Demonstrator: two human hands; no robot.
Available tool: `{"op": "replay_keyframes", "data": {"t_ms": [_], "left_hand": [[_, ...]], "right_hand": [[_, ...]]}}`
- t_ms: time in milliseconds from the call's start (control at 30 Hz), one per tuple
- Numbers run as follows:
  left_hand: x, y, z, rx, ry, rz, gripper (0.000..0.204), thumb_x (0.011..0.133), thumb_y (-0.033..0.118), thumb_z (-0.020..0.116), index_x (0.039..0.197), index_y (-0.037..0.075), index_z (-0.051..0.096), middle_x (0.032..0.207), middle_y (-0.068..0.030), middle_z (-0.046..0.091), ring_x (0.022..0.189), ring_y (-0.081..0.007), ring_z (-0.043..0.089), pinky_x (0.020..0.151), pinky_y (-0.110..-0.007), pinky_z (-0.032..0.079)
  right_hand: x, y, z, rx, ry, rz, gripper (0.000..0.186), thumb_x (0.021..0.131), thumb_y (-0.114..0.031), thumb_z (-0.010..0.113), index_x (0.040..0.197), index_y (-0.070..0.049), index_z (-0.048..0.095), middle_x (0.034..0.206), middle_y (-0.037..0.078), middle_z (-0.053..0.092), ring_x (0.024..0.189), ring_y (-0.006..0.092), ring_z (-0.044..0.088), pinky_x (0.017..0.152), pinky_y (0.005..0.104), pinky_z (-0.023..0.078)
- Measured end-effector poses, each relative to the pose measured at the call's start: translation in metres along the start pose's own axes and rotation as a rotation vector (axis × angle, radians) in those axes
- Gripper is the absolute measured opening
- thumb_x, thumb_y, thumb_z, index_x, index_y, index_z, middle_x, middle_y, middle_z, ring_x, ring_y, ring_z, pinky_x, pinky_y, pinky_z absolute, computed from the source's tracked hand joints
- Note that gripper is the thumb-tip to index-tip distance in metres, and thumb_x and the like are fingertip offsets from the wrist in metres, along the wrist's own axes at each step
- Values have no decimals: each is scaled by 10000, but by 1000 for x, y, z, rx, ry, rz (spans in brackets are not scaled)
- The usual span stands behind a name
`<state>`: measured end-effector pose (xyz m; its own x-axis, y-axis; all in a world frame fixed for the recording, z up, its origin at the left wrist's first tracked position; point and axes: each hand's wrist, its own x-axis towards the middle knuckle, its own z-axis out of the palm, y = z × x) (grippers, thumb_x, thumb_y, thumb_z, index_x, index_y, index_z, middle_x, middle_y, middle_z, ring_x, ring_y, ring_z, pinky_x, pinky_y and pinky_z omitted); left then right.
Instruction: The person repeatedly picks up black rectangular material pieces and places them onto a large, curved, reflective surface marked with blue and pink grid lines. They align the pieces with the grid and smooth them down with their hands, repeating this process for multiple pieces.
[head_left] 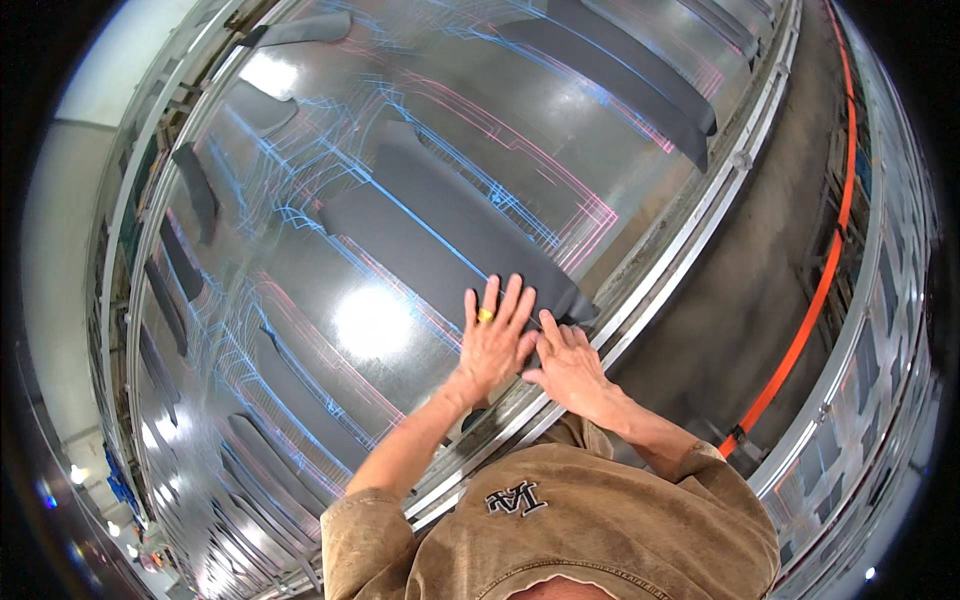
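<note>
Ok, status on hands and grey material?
Left hand spread on grey material. Right hand at its near edge. Material on table, near corner apparently curled. Hands hide part.

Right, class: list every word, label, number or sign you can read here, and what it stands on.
Brown shirt: a dark, pale-edged emblem of interlocking letters, not copied out here.
Grey table: blue and pink lines; any small marks among them are too fine to read.
Large dark grey sheet at centre: no legible text.
</note>
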<state>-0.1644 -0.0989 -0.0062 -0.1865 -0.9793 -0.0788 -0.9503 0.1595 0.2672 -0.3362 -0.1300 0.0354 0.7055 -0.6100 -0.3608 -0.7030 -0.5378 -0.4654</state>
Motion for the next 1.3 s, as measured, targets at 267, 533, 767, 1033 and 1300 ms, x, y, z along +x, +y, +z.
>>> {"op": "replay_keyframes", "data": {"t_ms": [267,533,767,1033,1300], "left_hand": [[-11,21,9,214,-20,-45,695,894,318,637,1525,343,347,1629,-27,223,1507,-357,133,1172,-636,120],[-20,6,6,95,-69,261,569,1033,403,422,1555,213,297,1638,-4,214,1513,-343,128,1199,-596,79],[-96,1,-1,-220,-123,212,646,1046,487,319,1566,113,230,1632,-135,196,1511,-365,131,1221,-553,68],[-289,-3,-23,-460,225,-82,558,961,266,604,1414,-11,432,1405,-219,489,1369,-398,396,1137,-479,342],[-461,-7,-34,-383,532,-605,449,865,164,718,1271,18,593,1280,-173,602,1284,-408,493,1073,-483,390]], "right_hand": [[38,41,-16,-119,-97,-86,480,893,-422,669,942,55,700,1015,235,664,951,369,645,924,478,439],[18,63,-24,150,123,-242,254,848,-241,701,857,13,707,830,199,683,863,366,641,884,458,455],[-12,19,-9,264,472,-125,203,824,-170,734,876,18,680,871,189,671,884,385,630,803,467,488],[-53,-71,65,84,561,-16,286,873,-221,709,989,39,679,1093,233,669,1126,415,580,978,479,438],[-26,-185,128,56,373,-161,751,958,-359,608,1470,107,315,1543,320,279,1461,458,216,1197,484,197]]}}
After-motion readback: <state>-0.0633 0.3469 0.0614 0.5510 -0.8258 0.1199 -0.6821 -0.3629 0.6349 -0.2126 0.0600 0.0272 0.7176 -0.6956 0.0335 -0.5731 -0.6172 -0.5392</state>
